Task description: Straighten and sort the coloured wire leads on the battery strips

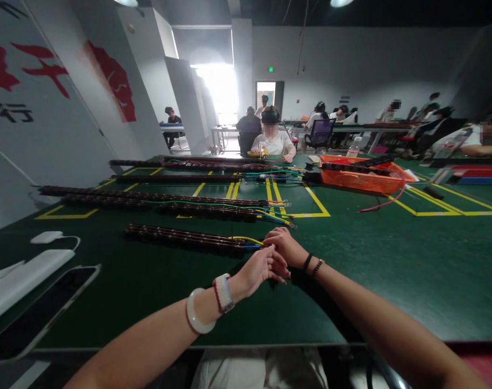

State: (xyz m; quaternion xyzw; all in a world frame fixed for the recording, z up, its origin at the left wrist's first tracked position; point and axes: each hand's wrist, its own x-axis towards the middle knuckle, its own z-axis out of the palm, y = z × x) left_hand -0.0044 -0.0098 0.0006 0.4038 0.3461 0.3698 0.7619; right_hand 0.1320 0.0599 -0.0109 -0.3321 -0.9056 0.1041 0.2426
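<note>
A black sleeved wire bundle (185,237) lies on the green table in front of me. Yellow and blue wires (248,241) come out of its right end and run to my right hand (284,246). The fingers of that hand are bent round the wire ends, which they partly hide. Just below and to the left, my left hand (266,265) is held close to the right one, its fingers loosely curved and apart. Nothing shows in it. Behind lies a longer group of dark bundles (160,202) with green, yellow and blue wire ends.
An orange basket (359,186) with dark bundles stands at the back right, a red wire hanging out. A phone (47,308) and a white device (31,275) lie at the left. Yellow tape (317,200) marks the tabletop. A person (272,138) sits across.
</note>
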